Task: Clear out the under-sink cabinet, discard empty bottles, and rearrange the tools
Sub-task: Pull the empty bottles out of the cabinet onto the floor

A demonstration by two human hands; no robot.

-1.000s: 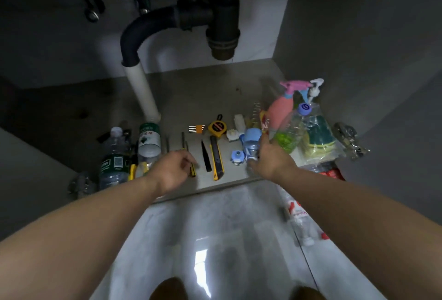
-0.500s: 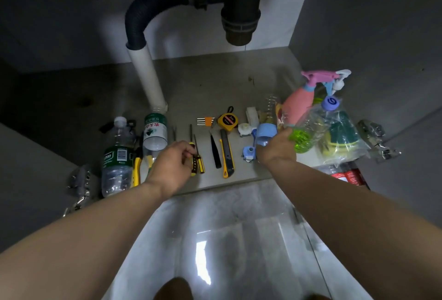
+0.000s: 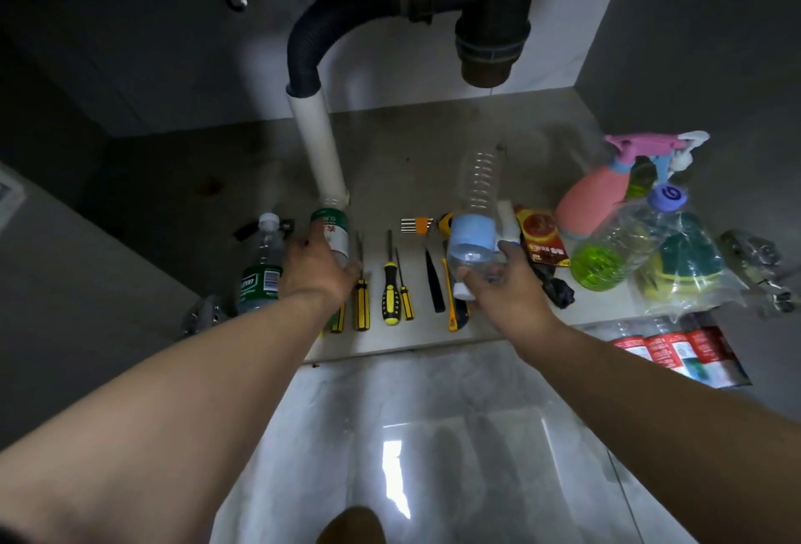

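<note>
Reached both bare forearms forward over the glossy floor tile (image 3: 411, 435), past red-labelled bottles (image 3: 676, 353) lying on it at the right. Curled the left hand (image 3: 316, 270) round a green-labelled clear bottle (image 3: 333, 231) near the front of the cabinet floor (image 3: 433, 140), just in front of the foot of the white drain pipe (image 3: 318, 144). Gripped in the right hand (image 3: 507, 283) a blue-labelled clear bottle (image 3: 472, 231) by its neck end, white cap toward the wrist, ribbed base tilted up and away, above the row of tools. Saw between the hands three yellow-and-black screwdrivers (image 3: 390, 296) laid side by side, then a slim black tool (image 3: 434, 283) and a yellow utility knife (image 3: 450, 309) partly hidden under the held bottle. Saw just left of the left hand an upright water bottle (image 3: 262, 270) with a white cap and dark green label. Found right of the right hand a crumpled black bag (image 3: 555, 283), a red packet (image 3: 542, 235), a bottle of green liquid (image 3: 607, 253) with a blue cap, a pink spray bottle (image 3: 594, 201) and a clear bag of sponges (image 3: 689, 266), crowded together. Made out farther back a small orange-handled brush (image 3: 416, 223), and above it the black corrugated hose (image 3: 320, 32) joining the dark sink trap (image 3: 494, 23).
</note>
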